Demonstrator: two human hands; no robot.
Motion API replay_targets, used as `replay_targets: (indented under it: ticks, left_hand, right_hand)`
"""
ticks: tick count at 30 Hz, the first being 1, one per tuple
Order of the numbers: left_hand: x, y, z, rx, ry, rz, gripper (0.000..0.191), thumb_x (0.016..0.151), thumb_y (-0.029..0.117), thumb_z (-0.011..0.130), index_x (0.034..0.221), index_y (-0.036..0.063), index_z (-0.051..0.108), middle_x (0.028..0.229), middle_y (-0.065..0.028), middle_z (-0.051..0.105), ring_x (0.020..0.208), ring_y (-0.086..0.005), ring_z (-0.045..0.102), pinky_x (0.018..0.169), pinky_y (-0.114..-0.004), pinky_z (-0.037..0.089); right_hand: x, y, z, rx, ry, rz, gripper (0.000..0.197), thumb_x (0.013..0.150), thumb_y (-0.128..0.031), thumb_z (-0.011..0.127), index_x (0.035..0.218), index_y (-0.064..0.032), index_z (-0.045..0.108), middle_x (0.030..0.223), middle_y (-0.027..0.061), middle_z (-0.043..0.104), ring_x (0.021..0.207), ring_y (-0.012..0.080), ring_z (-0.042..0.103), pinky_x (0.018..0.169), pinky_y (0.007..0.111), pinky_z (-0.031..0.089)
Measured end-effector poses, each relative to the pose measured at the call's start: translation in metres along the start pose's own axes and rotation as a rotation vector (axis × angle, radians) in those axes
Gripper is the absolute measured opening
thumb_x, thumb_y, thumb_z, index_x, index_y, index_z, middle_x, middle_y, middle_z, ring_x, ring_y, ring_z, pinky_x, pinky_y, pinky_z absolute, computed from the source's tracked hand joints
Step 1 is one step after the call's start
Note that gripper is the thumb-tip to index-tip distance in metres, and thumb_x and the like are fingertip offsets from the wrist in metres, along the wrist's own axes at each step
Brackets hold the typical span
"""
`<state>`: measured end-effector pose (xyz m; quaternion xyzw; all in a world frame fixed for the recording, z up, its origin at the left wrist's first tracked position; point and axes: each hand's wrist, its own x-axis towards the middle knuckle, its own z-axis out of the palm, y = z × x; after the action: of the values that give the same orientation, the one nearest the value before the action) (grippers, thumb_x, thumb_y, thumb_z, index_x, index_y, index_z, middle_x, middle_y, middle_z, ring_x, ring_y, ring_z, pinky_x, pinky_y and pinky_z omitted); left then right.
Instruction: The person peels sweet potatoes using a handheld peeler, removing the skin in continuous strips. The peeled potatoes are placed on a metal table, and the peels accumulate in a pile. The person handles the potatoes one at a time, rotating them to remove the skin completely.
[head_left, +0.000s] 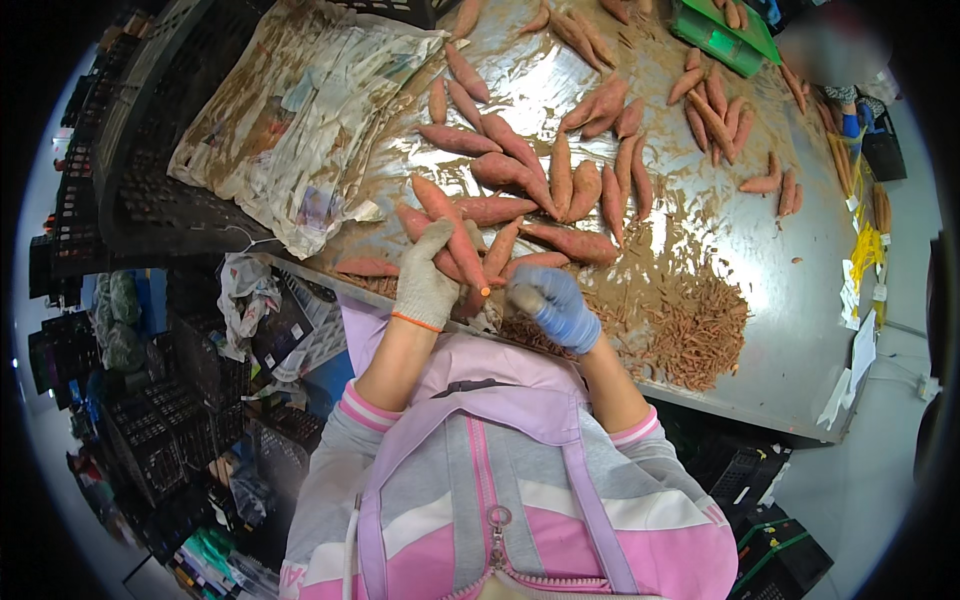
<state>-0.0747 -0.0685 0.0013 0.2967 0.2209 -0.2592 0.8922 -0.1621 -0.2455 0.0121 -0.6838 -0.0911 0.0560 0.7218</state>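
Note:
My left hand (426, 279), in a whitish knit glove with an orange cuff, grips a long sweet potato (454, 238). The tip of that root nearest me shows a pale orange cut face. Just right of it is my right hand (559, 307), in a dirty blue glove with its fingers curled; whether anything small is inside them is hidden. Other sweet potatoes lie around and beyond both hands, among them a thick one (570, 244) and a short one (501, 247). Below the right hand, brown trimmings (694, 330) are heaped along the table edge.
A soiled paper sheet (300, 127) drapes over a black plastic crate (142, 180) at left. The metal table (780, 360) is smeared with soil. A green scale (724, 37) stands at far right, near another person's blue-gloved hand (851, 125). Yellow ties (866, 251) hang at the right edge.

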Motion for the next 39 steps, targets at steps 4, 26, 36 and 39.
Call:
replay_targets:
  ticks: [4,26,36,39]
  left_hand:
    - [-0.007,0.006,0.014,0.111,0.038,0.164,0.034,0.084,0.007,0.056,0.115,-0.0035,0.045,0.103,-0.0148,0.056,0.095,-0.0242,0.058,0.084,-0.035,0.051]
    - [-0.016,-0.025,0.028,0.897,-0.137,0.226,0.032,0.083,0.003,0.057,0.114,-0.0018,0.052,0.104,-0.007,0.058,0.096,-0.0134,0.055,0.085,-0.025,0.045]
    - [-0.012,-0.019,0.03,0.873,-0.152,0.148,0.026,0.083,0.003,0.056,0.109,-0.002,0.054,0.095,-0.0047,0.059,0.083,-0.0104,0.056,0.074,-0.022,0.047]
    - [-0.012,-0.018,0.028,0.823,-0.116,0.13,0.026,0.084,0.004,0.056,0.109,-0.0025,0.054,0.093,-0.0049,0.059,0.081,-0.0105,0.056,0.073,-0.022,0.047]
  right_hand:
    - [0.006,0.013,-0.027,-0.858,0.22,-0.106,0.025,0.087,-0.017,0.058,0.106,-0.0013,0.06,0.097,0.011,0.06,0.092,0.0205,0.056,0.078,0.031,0.046]
    - [0.054,0.005,-0.154,0.029,0.79,0.16,0.049,0.079,-0.032,0.068,0.114,-0.0024,0.05,0.083,0.0029,0.062,0.059,0.0099,0.054,0.049,0.022,0.042]
    - [0.076,0.024,-0.388,-0.924,1.167,0.241,0.059,0.075,-0.031,0.068,0.119,0.0039,0.049,0.097,0.0202,0.061,0.089,0.0343,0.061,0.073,0.038,0.05]
    - [0.095,0.0,-0.335,-1.214,1.063,0.192,0.064,0.073,-0.036,0.07,0.119,0.0029,0.05,0.105,0.0231,0.06,0.096,0.0385,0.058,0.082,0.04,0.047]
